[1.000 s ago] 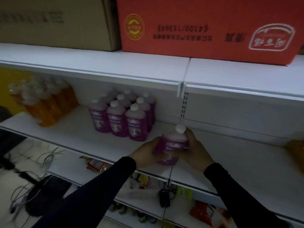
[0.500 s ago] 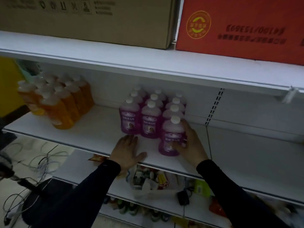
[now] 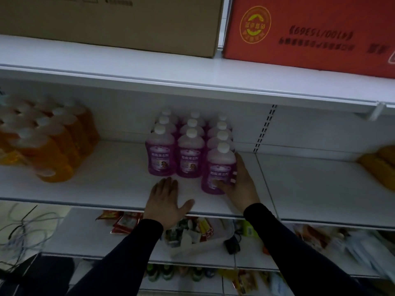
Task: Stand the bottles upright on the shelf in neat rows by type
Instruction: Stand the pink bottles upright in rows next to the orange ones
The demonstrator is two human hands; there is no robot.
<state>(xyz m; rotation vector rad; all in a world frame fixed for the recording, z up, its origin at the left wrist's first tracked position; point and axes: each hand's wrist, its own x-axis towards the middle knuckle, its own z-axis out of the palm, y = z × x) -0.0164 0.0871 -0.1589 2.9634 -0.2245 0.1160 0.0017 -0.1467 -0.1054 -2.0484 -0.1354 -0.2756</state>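
Purple bottle [image 3: 219,167] — upright on shelf [image 3: 115,186], long axis vertical, heading 3rd row, proud of 2 neighbours; right hand [image 3: 240,184] grip wrapped round its right flank, nearer — left hand [image 3: 165,199] flat, empty.

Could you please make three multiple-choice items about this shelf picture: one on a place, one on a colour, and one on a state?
1. Where does the purple bottle that the right hand holds stand?
A. At the front of the right row of purple bottles
B. Among the orange bottles
C. On the top shelf

2. What colour are the bottle caps?
A. Red
B. White
C. Black

3. What does the left hand do?
A. Grips a bottle
B. Lies flat on the shelf, holding nothing
C. Lifts a carton

Answers: 1 A, it stands in front of that row. 2 B, every visible cap is white. 3 B, its fingers are spread on the board.
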